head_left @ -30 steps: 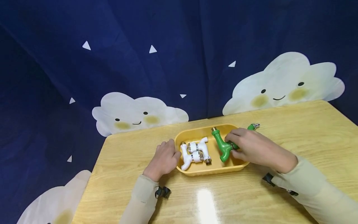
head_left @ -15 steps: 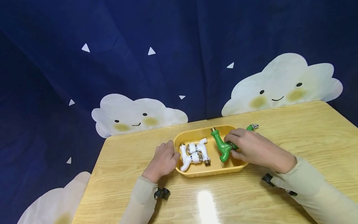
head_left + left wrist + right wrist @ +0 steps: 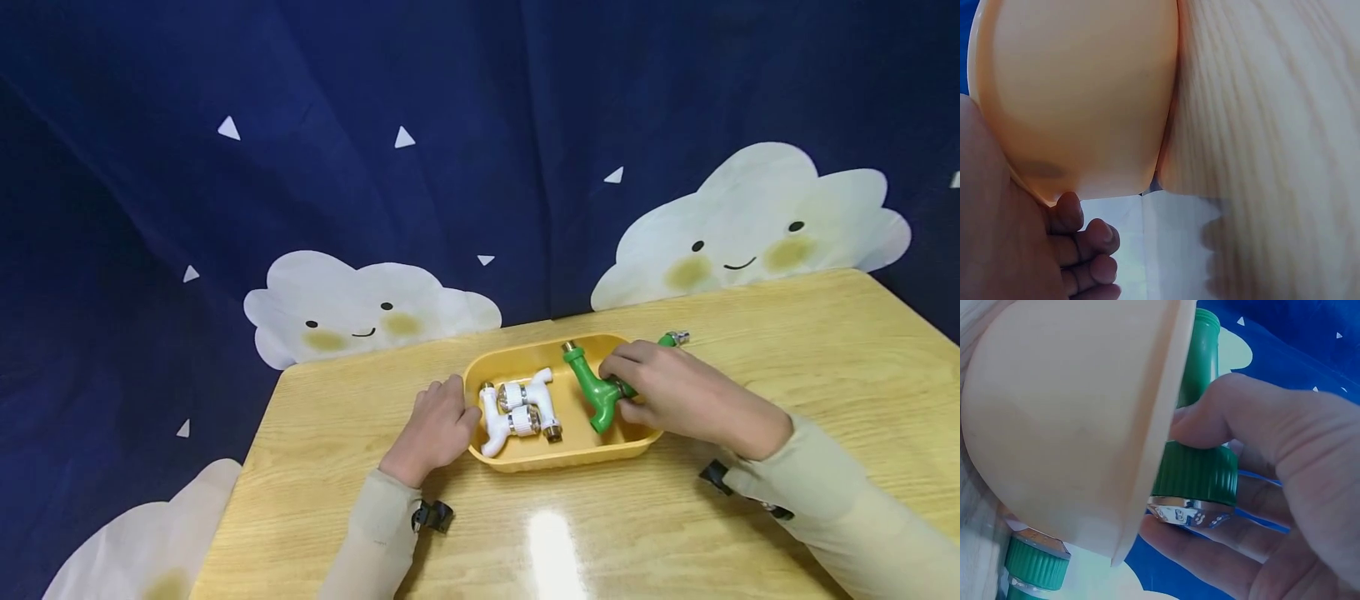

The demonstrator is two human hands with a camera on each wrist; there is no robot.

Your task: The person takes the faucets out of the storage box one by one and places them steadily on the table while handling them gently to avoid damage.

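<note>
The person's right hand holds a green tap by its ribbed handle, thumb on one side and curled fingers on the other. The left hand grips the rim at the 9 o'clock end of a yellow tub, its thumb over the edge and its fingers loosely curled outside. Clock directions follow the person's view, with 12 o'clock away from the body.

The held tap is at the 3 o'clock end of the tub, within its outline; I can't tell whether it touches the floor of it. Its long axis slants from 11 to 5 o'clock, the brass threaded end pointing to 11, the spout curving toward 7 and the handle running to 2, into the hand.

In the tub's 9 o'clock half lie two white taps, side by side and facing opposite ways. The nearer to the left hand, the first white tap, has its threaded end toward 12 and its handle toward 3. The second white tap has its threaded end toward 6 and its handle toward 9.

Outside the tub, past the right hand toward 2 o'clock, a second green tap lies mostly hidden, its metal tip pointing to 3. That makes four taps in sight: two white, two green.

Everything rests on one wooden table; behind it hangs a navy curtain with three smiling or part-seen clouds.
</note>
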